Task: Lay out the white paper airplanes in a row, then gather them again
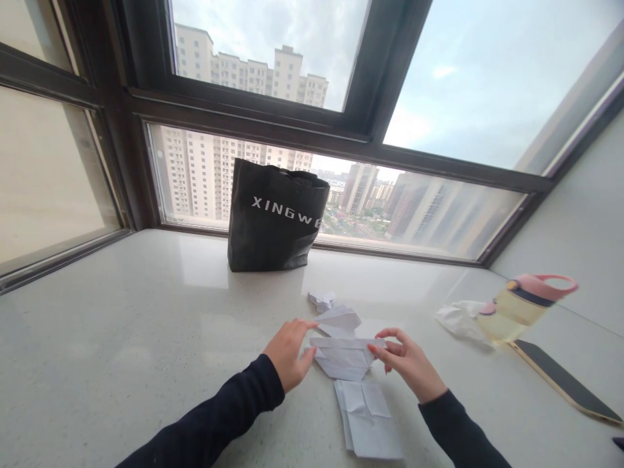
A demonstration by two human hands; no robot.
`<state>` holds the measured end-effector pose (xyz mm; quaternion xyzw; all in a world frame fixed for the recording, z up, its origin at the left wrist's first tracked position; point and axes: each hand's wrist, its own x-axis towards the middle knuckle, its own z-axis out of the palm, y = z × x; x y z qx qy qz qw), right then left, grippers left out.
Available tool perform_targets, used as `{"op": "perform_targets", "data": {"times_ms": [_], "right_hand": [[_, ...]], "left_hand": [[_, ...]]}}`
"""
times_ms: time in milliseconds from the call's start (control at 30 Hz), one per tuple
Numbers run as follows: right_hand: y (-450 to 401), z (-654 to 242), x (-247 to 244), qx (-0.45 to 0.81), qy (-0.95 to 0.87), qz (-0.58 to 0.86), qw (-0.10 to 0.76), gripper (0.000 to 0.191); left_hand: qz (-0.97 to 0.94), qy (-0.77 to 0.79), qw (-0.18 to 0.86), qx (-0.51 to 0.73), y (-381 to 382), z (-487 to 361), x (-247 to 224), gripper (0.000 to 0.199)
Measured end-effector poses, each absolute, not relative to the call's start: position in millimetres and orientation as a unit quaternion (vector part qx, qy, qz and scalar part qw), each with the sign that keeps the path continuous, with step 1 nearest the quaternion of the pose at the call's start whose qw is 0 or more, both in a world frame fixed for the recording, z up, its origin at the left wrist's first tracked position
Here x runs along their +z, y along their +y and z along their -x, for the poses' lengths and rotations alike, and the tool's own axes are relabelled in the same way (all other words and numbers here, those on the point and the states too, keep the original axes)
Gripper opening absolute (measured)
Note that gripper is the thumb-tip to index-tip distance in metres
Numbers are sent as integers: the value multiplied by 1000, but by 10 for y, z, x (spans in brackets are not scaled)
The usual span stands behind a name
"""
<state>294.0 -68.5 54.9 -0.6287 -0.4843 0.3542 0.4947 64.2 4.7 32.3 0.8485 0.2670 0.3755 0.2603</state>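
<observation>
A folded white paper [341,359] with a wide top edge and narrower bottom lies between my hands on the pale counter. My right hand [407,361] pinches its right corner between thumb and fingers. At its left corner is my left hand [292,354], thumb and index finger apart, fingertips beside the paper's edge. Just behind sits a fan-shaped folded paper [338,318], with a small crumpled-looking folded piece [322,301] farther back. Nearer to me lies a stack of creased rectangular papers [370,422].
A black bag [275,221] stands by the window. On the right are a yellow bottle with a pink lid [519,309], a crumpled white tissue [463,320] and a dark flat device with a gold edge [568,380]. A dark object [619,443] shows at the right edge.
</observation>
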Motion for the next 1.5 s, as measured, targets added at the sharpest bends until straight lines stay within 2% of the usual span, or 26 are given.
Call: {"op": "perform_targets", "data": {"times_ms": [67,100,200,267,333,400,433,533,600,733,800,900,1133,1300,1500], "right_hand": [[-696,-2910,576,353,-480,615,515,43],[-705,-2884,602,357,-478,608,524,43],[-727,-2779,690,389,-457,585,546,42],[-737,-2687,736,426,-424,562,568,41],[-748,-2579,767,471,-385,532,589,41],[-757,-2468,784,511,-355,502,601,41],[-759,-2420,785,526,-348,489,602,41],[-751,-2343,752,536,-376,471,591,44],[-736,-2364,714,482,-432,482,590,47],[-736,-2498,684,333,-508,511,608,32],[-760,-2546,706,317,-523,508,607,30],[-789,-2575,743,312,-550,513,581,33],[-721,-2813,630,321,-576,594,462,28],[-671,-3000,469,330,-553,653,398,31],[-640,-2970,331,312,-562,686,339,31]], "left_hand": [[-850,265,253,379,18,-674,314,36],[-839,271,282,378,6,-694,335,37],[-755,247,466,389,-25,-767,476,43],[-681,162,591,401,-50,-827,594,64],[-634,77,649,413,-88,-895,690,89],[-655,55,626,419,-140,-967,748,99],[-684,67,590,424,-166,-1001,762,94],[-764,123,455,441,-218,-1078,770,58],[-799,145,375,446,-205,-1089,769,44],[-905,205,173,331,-85,-1008,770,52],[-937,233,81,247,-39,-955,761,55],[-955,233,16,182,-36,-927,737,59],[-957,230,55,170,-18,-965,684,72],[-939,224,184,184,137,-933,523,57],[-930,237,213,183,221,-907,380,37]]}}
